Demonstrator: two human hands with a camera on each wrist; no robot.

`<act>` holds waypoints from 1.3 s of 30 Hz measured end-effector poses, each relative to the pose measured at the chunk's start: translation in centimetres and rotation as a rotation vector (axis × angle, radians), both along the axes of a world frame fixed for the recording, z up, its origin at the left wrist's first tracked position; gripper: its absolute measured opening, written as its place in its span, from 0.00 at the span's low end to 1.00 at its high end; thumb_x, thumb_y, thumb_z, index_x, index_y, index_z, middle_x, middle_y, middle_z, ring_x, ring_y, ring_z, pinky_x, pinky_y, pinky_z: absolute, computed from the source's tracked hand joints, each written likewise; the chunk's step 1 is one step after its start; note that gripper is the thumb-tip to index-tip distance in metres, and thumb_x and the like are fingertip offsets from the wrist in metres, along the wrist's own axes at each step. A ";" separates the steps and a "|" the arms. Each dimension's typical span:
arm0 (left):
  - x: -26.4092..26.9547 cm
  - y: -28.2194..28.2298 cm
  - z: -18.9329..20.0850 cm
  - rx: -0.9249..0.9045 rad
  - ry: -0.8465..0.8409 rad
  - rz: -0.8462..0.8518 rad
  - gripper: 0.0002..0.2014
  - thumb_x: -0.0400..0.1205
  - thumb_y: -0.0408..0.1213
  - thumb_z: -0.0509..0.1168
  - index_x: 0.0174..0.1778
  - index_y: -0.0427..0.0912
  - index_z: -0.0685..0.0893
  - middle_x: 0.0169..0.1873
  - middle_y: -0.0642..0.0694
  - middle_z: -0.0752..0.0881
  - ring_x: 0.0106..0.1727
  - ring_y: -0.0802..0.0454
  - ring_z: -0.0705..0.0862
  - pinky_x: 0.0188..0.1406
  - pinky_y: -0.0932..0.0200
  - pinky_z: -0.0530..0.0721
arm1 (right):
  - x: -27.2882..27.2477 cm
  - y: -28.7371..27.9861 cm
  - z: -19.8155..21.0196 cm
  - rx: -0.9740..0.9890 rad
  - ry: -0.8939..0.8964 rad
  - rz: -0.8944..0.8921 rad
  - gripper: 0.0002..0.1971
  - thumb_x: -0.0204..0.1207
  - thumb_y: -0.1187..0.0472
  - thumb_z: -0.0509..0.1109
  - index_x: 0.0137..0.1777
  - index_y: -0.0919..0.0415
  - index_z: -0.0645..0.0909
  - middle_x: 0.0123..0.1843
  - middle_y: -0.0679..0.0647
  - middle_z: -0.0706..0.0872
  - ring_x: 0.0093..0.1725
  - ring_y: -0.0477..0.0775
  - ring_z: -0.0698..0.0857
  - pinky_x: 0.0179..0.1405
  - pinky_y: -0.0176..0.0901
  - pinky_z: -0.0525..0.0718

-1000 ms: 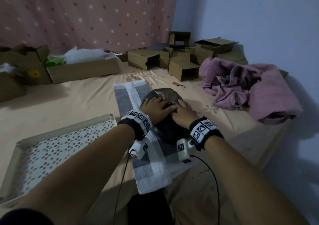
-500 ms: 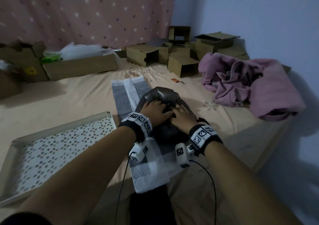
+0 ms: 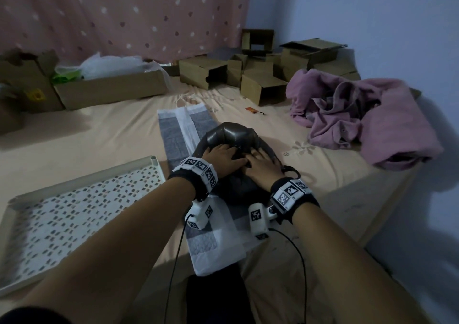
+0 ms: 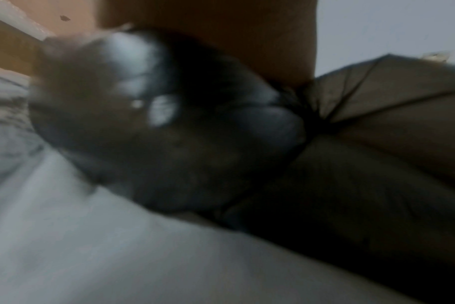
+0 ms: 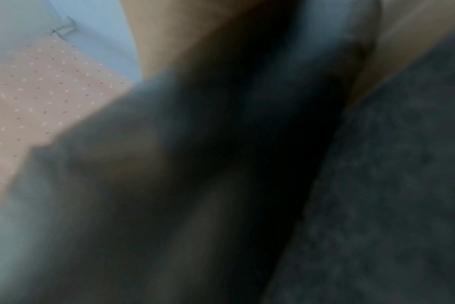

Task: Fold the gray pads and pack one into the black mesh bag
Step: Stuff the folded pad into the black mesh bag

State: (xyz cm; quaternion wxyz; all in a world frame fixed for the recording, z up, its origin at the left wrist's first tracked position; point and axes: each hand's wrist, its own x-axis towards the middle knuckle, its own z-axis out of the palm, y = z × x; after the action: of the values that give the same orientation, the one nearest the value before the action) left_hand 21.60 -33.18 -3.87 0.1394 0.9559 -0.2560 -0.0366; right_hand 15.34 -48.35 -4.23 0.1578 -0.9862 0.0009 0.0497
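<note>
A black mesh bag (image 3: 231, 135) lies on the bed, bulging at its far end with something stuffed inside. It rests on a flat gray-and-white pad (image 3: 173, 135) that runs from the far side toward me. My left hand (image 3: 223, 156) and right hand (image 3: 260, 166) sit side by side on the bag's near part, fingers curled into its fabric. In the left wrist view the mesh (image 4: 377, 164) puckers toward the fingers, above the pale pad (image 4: 91, 246). The right wrist view is blurred; dark mesh (image 5: 403, 185) fills it.
A white perforated tray (image 3: 49, 214) lies at the left. A pile of pink clothes (image 3: 360, 115) sits at the right, near the bed's edge (image 3: 372, 212). Cardboard boxes (image 3: 260, 87) and a long box (image 3: 111, 87) line the far side under a dotted curtain.
Both hands have stayed on the bag and squeezed it. Its far end has puffed up into a rounder bulge.
</note>
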 end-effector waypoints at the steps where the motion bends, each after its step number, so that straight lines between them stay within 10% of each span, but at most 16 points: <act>1: 0.1 0.0 -0.1 0.000 0.012 0.002 0.32 0.82 0.65 0.53 0.77 0.50 0.74 0.79 0.47 0.72 0.81 0.45 0.67 0.80 0.36 0.61 | 0.0 0.0 -0.1 0.002 0.000 0.000 0.30 0.84 0.44 0.56 0.86 0.40 0.59 0.91 0.46 0.50 0.90 0.53 0.44 0.85 0.67 0.45; 10: 0.6 -0.1 -1.0 -0.038 0.185 0.060 0.49 0.66 0.76 0.47 0.83 0.55 0.65 0.82 0.46 0.68 0.82 0.43 0.65 0.80 0.35 0.61 | -0.1 0.2 -0.2 -0.044 0.000 0.010 0.28 0.85 0.44 0.56 0.85 0.42 0.61 0.91 0.47 0.50 0.90 0.53 0.45 0.84 0.68 0.44; 23: 0.6 -0.1 -1.5 0.097 0.339 0.065 0.37 0.84 0.68 0.44 0.88 0.56 0.46 0.88 0.52 0.42 0.88 0.50 0.39 0.85 0.40 0.37 | 0.8 0.2 -1.4 -0.125 0.010 -0.001 0.32 0.85 0.40 0.52 0.88 0.42 0.53 0.91 0.46 0.48 0.90 0.54 0.44 0.85 0.69 0.43; 39: 0.8 0.5 -1.5 -0.057 0.176 0.014 0.33 0.84 0.62 0.57 0.84 0.54 0.65 0.84 0.43 0.64 0.84 0.41 0.62 0.83 0.41 0.57 | 0.5 0.5 -1.6 -0.113 -0.017 -0.019 0.32 0.83 0.41 0.53 0.87 0.42 0.55 0.91 0.48 0.50 0.89 0.54 0.46 0.85 0.69 0.43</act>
State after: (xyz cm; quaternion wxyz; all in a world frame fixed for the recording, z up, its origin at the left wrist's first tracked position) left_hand 22.43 -32.70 -5.41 0.1886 0.9464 -0.2368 -0.1122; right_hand 15.80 -47.82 -5.84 0.1023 -0.9939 0.0118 0.0398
